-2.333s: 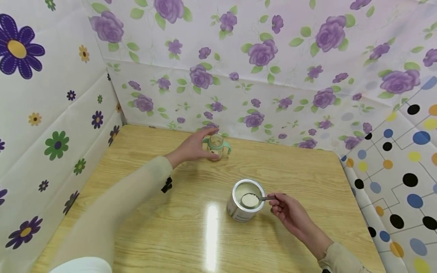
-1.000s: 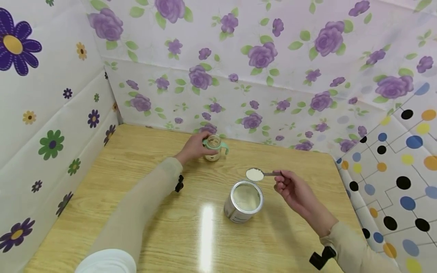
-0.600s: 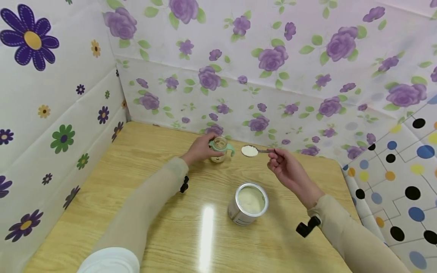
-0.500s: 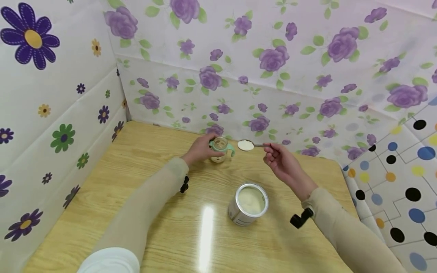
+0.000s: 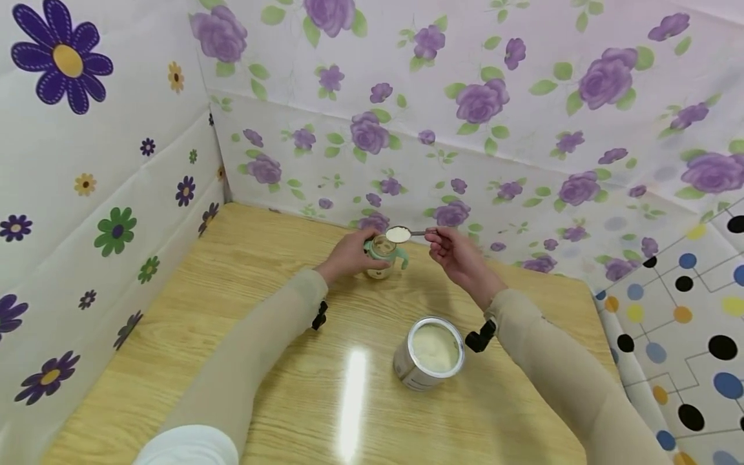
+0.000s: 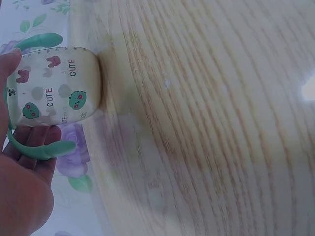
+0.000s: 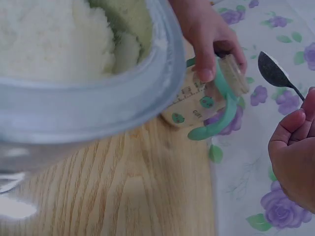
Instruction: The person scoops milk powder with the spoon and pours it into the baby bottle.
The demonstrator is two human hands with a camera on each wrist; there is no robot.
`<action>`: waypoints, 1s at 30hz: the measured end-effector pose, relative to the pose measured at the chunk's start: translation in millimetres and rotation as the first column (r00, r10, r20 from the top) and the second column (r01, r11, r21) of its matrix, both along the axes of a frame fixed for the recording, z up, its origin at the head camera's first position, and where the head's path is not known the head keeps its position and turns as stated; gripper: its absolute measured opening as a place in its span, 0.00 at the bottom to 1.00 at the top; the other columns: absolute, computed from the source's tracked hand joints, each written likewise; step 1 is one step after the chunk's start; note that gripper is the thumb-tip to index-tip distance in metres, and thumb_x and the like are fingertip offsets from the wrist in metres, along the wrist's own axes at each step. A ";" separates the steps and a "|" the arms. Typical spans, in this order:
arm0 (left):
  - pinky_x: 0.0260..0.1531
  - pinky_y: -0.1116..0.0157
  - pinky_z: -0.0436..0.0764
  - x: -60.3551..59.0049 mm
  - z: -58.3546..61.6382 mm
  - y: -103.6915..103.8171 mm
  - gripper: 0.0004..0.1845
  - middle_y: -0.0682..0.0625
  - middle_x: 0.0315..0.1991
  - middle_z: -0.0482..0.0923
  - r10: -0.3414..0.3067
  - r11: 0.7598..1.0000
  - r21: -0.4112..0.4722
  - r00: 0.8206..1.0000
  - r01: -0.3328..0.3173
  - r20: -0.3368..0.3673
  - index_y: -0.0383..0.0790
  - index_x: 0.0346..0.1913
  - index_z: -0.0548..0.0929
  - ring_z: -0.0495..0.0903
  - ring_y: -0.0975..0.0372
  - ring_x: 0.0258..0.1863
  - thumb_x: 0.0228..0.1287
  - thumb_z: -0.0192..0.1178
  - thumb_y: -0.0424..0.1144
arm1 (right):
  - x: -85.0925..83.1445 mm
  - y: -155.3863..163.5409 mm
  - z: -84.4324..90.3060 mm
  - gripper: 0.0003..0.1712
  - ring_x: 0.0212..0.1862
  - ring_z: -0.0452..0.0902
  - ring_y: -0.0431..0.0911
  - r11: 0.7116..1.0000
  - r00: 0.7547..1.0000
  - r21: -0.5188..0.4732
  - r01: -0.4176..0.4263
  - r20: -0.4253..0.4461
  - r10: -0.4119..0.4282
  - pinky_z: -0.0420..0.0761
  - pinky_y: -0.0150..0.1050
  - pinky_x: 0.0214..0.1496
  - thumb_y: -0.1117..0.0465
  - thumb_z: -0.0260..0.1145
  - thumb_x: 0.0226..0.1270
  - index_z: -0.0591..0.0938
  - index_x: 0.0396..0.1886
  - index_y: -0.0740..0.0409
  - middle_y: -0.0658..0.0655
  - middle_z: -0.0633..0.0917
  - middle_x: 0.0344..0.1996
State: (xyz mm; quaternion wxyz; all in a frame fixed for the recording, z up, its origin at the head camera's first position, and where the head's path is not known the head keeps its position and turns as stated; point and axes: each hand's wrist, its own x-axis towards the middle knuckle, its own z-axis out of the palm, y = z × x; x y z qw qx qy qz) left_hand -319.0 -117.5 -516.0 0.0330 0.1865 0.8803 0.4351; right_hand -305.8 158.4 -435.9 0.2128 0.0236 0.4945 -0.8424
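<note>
White powder heaps the spoon, pinched in the right hand just above the small bottle near the wall. The left hand grips that bottle. Its mouth looks narrow, so a slight tilt could spill powder onto the table.

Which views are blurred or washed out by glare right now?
Head view: sharp, with a bright glare streak on the table left of the tin. Left wrist view: table grain smeared, bottle legible. Right wrist view: the tin looms close and blurred, spoon soft.
</note>
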 end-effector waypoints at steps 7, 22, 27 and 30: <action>0.60 0.52 0.82 -0.4 -0.8 0.2 0.36 0.49 0.57 0.83 0.003 1.000 -0.011 1.000 -0.003 0.004 0.47 0.65 0.80 0.82 0.54 0.56 0.57 0.83 0.51 | -7.0 -10.6 -6.8 0.17 0.32 0.82 0.39 0.986 0.998 0.164 -0.012 -0.064 0.023 0.82 0.30 0.39 0.59 0.50 0.90 0.84 0.50 0.63 0.51 0.91 0.33; 0.57 0.53 0.82 -1.9 1.0 -1.8 0.34 0.48 0.55 0.84 0.002 1.000 -0.013 1.000 -0.002 -0.019 0.45 0.63 0.79 0.82 0.54 0.53 0.57 0.83 0.49 | -16.5 -27.1 -3.4 0.23 0.35 0.85 0.38 0.924 0.980 0.376 -0.063 -0.150 0.128 0.83 0.30 0.42 0.55 0.55 0.89 0.78 0.63 0.72 0.49 0.91 0.35; 0.57 0.54 0.81 -0.2 3.6 -0.4 0.33 0.48 0.55 0.84 -0.018 1.000 -0.014 1.000 0.018 -0.001 0.45 0.62 0.79 0.82 0.55 0.53 0.58 0.83 0.50 | -18.9 -31.5 -1.7 0.28 0.36 0.86 0.40 0.898 0.971 0.435 -0.063 -0.183 0.157 0.83 0.29 0.40 0.52 0.56 0.89 0.77 0.65 0.76 0.47 0.91 0.33; 0.57 0.54 0.82 1.4 5.8 -0.1 0.33 0.48 0.55 0.84 -0.022 1.000 -0.011 1.000 0.022 0.008 0.45 0.62 0.79 0.82 0.55 0.52 0.58 0.83 0.50 | -19.3 -34.3 0.0 0.30 0.37 0.86 0.40 0.883 0.964 0.463 -0.070 -0.197 0.180 0.83 0.30 0.41 0.50 0.56 0.88 0.76 0.66 0.76 0.47 0.91 0.34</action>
